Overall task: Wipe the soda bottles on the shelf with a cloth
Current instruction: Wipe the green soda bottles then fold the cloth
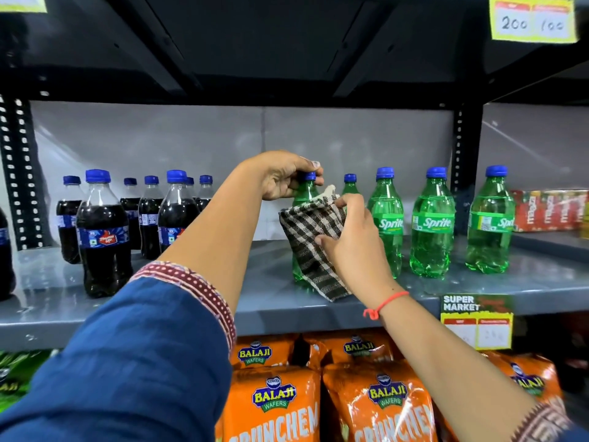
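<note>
A green soda bottle (302, 194) with a blue cap stands upright on the grey shelf (261, 301). My left hand (283, 178) grips its cap and neck from above. My right hand (350, 237) presses a brown-and-white checked cloth (310, 240) against the front of that bottle, hiding its label. Several more green Sprite bottles (432, 224) stand to the right. A group of dark cola bottles (103, 234) stands at the left of the same shelf.
The shelf above hangs low over the bottle caps. Black perforated uprights (463, 167) frame the bay. Orange wafer bags (376, 403) fill the shelf below. A yellow price tag (476, 323) hangs on the shelf edge. Red boxes (548, 210) sit far right.
</note>
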### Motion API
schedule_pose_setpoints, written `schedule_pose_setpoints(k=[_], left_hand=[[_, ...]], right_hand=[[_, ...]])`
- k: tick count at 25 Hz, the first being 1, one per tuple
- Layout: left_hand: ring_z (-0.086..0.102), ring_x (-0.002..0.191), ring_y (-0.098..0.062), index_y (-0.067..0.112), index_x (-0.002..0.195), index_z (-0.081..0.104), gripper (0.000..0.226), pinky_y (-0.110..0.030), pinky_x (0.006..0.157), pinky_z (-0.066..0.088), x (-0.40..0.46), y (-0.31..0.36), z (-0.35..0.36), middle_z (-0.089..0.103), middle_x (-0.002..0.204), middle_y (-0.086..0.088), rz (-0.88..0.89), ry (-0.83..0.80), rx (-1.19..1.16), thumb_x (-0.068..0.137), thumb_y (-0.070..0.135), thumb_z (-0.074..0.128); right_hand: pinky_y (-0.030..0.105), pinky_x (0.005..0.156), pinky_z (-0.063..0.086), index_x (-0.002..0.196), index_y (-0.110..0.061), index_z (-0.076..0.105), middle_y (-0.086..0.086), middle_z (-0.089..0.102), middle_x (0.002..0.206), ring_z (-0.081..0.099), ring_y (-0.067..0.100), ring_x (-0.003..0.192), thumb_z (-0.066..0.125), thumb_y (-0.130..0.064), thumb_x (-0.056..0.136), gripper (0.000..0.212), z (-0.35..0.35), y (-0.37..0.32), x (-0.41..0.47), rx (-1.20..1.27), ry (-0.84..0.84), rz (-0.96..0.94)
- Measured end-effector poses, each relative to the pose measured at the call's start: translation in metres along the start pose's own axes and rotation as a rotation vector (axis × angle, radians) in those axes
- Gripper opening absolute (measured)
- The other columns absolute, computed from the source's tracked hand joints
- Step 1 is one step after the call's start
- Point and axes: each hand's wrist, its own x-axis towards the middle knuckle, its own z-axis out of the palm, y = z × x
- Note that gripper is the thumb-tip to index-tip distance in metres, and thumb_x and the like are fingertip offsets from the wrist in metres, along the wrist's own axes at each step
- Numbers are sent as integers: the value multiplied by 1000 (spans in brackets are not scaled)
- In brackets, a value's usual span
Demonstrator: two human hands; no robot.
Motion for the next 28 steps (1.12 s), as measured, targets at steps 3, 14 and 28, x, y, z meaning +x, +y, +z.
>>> schedule_pose_setpoints(k=[3,14,28], left_hand=[[56,81,-11,7,103,63,21,-22,79,45,-10,4,1,61,93,-4,86,121,158,84,15,59],[59,105,-9,11,128,45,59,-22,91,46,-132,-2,33,61,115,2,242,-199,293,72,0,57],[65,98,-22,5,112,57,42,-36,92,51,-234,-62,69,67,112,-14,-176,199,536,73,13,70]], right_hand=[[36,64,44,115,-20,31,12,56,95,58,35,80,61,-2,79,51,-10,5,-2,-3,-31,-33],[26,59,57,100,-21,54,-4,70,74,66,9,60,65,12,71,46,-114,-3,8,896,-479,52],[26,66,55,85,-6,67,6,73,79,66,20,73,73,0,64,23,-62,9,-39,937,-1125,-62]])
